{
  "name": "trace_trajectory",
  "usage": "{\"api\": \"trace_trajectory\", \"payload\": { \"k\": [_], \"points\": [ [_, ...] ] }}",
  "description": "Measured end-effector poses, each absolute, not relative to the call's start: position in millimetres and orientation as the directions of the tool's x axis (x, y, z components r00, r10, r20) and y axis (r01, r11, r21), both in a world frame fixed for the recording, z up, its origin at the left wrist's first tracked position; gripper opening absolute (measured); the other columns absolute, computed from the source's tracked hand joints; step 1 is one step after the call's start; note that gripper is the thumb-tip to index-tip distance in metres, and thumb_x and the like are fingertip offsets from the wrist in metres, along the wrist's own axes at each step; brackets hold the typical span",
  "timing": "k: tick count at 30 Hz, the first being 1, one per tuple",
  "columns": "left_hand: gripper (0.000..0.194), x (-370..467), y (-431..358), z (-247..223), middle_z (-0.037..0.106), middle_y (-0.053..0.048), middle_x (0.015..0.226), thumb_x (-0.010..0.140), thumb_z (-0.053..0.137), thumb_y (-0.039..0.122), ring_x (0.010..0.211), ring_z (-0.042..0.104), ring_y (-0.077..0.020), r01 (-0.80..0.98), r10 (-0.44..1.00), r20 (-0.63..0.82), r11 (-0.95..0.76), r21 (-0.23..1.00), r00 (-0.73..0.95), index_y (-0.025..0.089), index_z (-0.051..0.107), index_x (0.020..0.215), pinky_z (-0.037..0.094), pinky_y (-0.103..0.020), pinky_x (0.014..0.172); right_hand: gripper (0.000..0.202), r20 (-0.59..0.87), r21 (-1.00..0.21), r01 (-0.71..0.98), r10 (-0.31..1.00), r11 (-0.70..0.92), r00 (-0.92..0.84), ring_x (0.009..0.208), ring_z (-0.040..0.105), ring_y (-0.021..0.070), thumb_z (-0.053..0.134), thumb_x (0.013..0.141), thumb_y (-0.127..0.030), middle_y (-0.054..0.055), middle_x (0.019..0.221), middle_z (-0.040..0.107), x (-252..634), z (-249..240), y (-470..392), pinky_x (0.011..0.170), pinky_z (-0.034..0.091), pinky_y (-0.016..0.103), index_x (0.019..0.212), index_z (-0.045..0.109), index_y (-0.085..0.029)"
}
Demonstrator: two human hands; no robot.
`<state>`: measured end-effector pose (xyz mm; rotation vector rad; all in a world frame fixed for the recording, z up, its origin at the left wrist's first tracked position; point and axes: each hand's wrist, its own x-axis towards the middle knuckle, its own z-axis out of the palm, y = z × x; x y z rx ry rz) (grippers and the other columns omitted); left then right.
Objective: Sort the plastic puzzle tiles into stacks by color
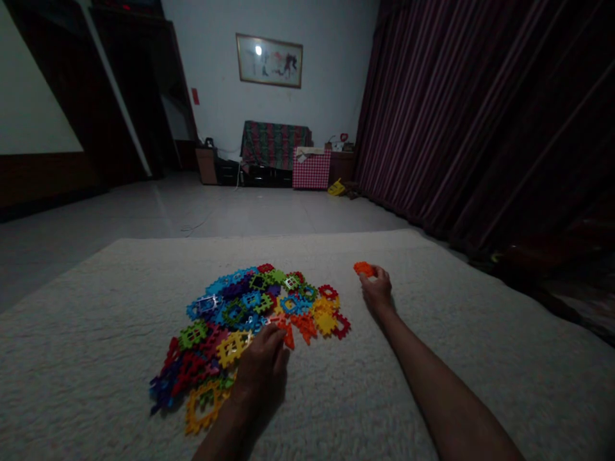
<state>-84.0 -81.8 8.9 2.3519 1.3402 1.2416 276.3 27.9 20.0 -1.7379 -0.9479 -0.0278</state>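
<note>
Orange piece held at right, loose heap at left

On the pale blanket [480, 333], a heap of toothed plastic pieces [234, 312] is spread at left. Reds, blues, greens and yellows are mixed and overlapped, many with open centres; a large yellow frame [191, 410] is seen at its near left edge. No finished shape can be made out. The left hand [262, 358] is placed at the heap's near side, its fingers curled; whether anything is gripped cannot be told, as the view is dim. Just right of it, orange pointed pieces [304, 325] are laid flat, followed by yellow and red ones. Farther right, well apart from the heap, an orange piece [364, 268], perhaps a small stack, is pinched in the nearly closed fingers of the right hand [378, 291].
</note>
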Motion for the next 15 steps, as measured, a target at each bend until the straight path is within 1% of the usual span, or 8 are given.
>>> {"api": "trace_trajectory", "payload": {
  "k": [4,8,11,15],
  "points": [
    [0.024,-84,-82,7,0.071,-0.009,0.11,0.09,0.052,0.021,0.095,0.071,-0.0222,0.645,0.776,0.58,-0.578,0.5,0.246,0.022,0.071,0.104,0.061,-0.037,0.084,0.044,0.417,-0.749,0.63,0.593,-0.205,0.689,0.106,0.058,0.0263,0.06,0.075,-0.04,0.015,0.121,0.063,295,13,43,0.093,0.047,0.039,0.112,0.065,-0.018],
    [0.025,-84,-83,4,0.071,-0.009,0.11,0.093,0.049,0.022,0.097,0.071,-0.0219,0.64,0.769,0.587,-0.589,0.493,0.255,0.023,0.07,0.106,0.061,-0.036,0.084,0.048,0.394,-0.747,0.621,0.593,-0.239,0.702,0.106,0.06,0.0255,0.058,0.081,-0.045,0.014,0.127,0.06,302,7,57,0.092,0.047,0.038,0.121,0.064,-0.019],
    [0.024,-84,-83,1,0.071,-0.009,0.112,0.094,0.05,0.023,0.097,0.071,-0.0221,0.647,0.767,0.588,-0.588,0.486,0.256,0.024,0.07,0.107,0.061,-0.036,0.084,0.049,0.382,-0.745,0.614,0.588,-0.262,0.714,0.108,0.059,0.0256,0.059,0.081,-0.047,0.012,0.128,0.059,305,7,66,0.092,0.047,0.038,0.122,0.064,-0.021],
    [0.023,-84,-82,0,0.072,-0.008,0.111,0.095,0.05,0.024,0.096,0.071,-0.0215,0.653,0.766,0.589,-0.588,0.478,0.258,0.024,0.07,0.106,0.062,-0.035,0.084,0.049,0.352,-0.719,0.62,0.604,-0.313,0.715,0.106,0.06,0.0252,0.061,0.081,-0.049,0.011,0.126,0.06,306,8,71,0.089,0.047,0.037,0.122,0.064,-0.022]
  ]
}}
